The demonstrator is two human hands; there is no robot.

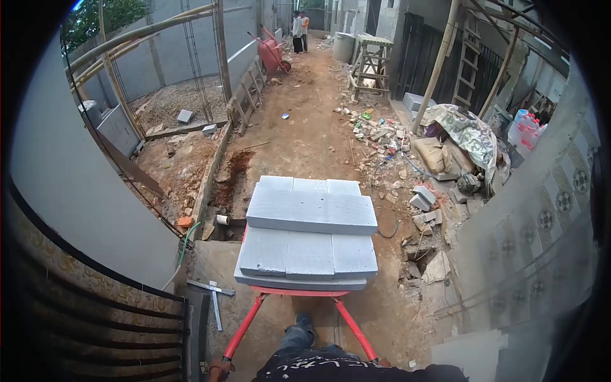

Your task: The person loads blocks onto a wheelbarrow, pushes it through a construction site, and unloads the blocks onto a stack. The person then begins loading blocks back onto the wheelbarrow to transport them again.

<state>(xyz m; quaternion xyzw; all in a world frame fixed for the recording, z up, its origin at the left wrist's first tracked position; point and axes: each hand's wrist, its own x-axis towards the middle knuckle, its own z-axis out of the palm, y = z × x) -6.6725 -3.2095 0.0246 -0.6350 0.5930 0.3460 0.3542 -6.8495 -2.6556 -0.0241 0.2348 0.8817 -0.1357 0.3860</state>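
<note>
Dirt lane (305, 127), rubble on both sides: grey blocks (309, 229) ride stacked on a red wheelbarrow (299, 293). The left hand (221, 369) clenches its handle; the right hand's (384, 363) grip cannot be told. Level handles and a slow, centred line would likely steady the stack.

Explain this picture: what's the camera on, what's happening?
No machine here: one camera worn on a person's head, looking forward and down; its fisheye lens bends the edges. The person stands behind a red wheelbarrow stacked with grey blocks on a dirt path through a building site. Their left hand grips the left handle; the right hand is not visible. Rubble lies to the right, and two other people stand far ahead.
</note>
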